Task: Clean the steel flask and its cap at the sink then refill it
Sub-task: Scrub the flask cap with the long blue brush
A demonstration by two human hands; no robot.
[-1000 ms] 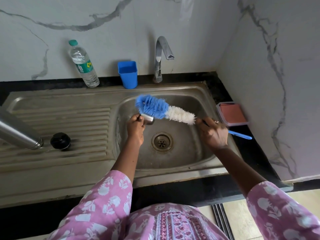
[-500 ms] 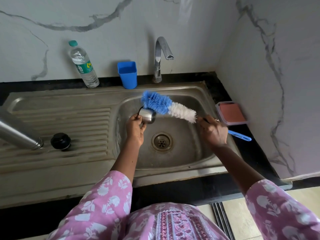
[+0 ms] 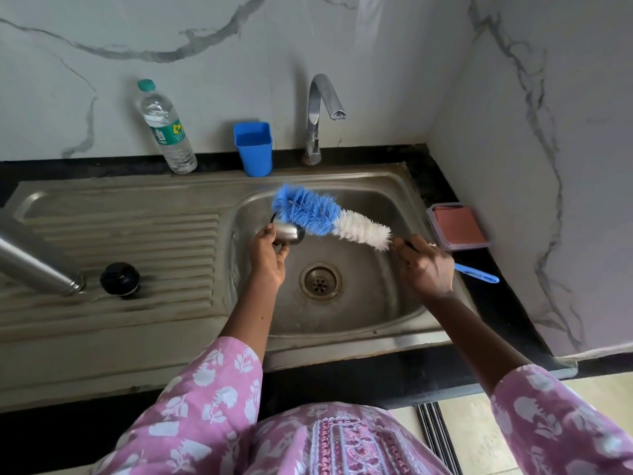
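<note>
Marble-walled sink [image 3: 387,323], centre frame; left hand [image 3: 269,258] grips the steel cap [image 3: 289,232] over the basin, right hand [image 3: 424,265] clasps the brush [image 3: 329,217]; flask [image 3: 34,265] lies at left edge. Risk: hard scrubbing may knock the cap from wet fingers.

- sink [image 3: 394,186] was dull, stained steel, with a ribbed draining side
- steel flask [image 3: 30,265] looked brushed and satiny; the cap [image 3: 289,233] shinier
- brush [image 3: 329,219] had fluffy blue and white bristles (smooth plastic handle)
- tap [image 3: 317,108] was glossy chrome
- water bottle [image 3: 168,132] was clear, crinkly plastic
- blue cup [image 3: 255,156] was matt plastic
- wall [image 3: 548,166] was polished, marble-look
</note>
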